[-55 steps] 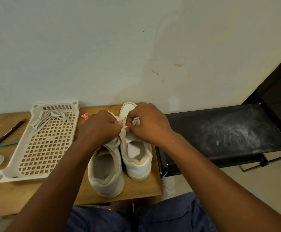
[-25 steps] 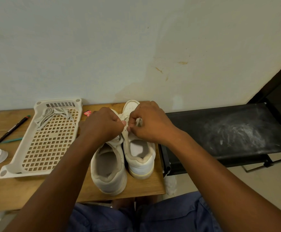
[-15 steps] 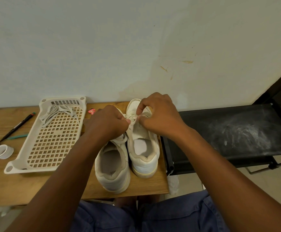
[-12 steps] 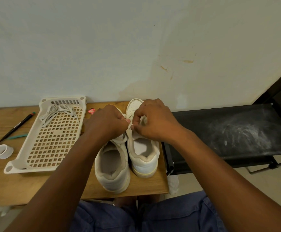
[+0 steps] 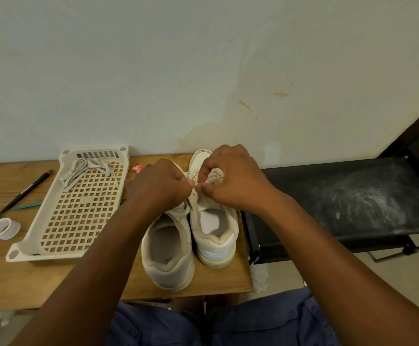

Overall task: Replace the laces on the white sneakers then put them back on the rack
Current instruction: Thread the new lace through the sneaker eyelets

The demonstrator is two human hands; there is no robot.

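Where the wooden table (image 5: 16, 283) meets the pale wall (image 5: 153, 71), a black rack (image 5: 353, 196) stands just beside the table's right edge, its top shelf streaked with white dust. On the left part of the table lies a cream plastic tray (image 5: 78, 216) full of square holes, and a loose bundle of grey laces (image 5: 86, 168) rests at its far end. The two white sneakers (image 5: 168, 253) stand side by side at the table's right end, heels toward the person and toes toward the wall. The left hand (image 5: 158, 186) and the right hand (image 5: 233, 178) meet over the right-side sneaker, fingers curled, thumbs and fingertips almost touching; the right hand pinches a bunched lace (image 5: 215, 177) above the tongue, while what the left hand pinches cannot be told from this view. A black pen (image 5: 26, 189) lies slantwise left of the tray, a small white ring (image 5: 5, 228) sits nearer the person, and a bit of red wrapper (image 5: 136, 168) lies between the tray and the hands.
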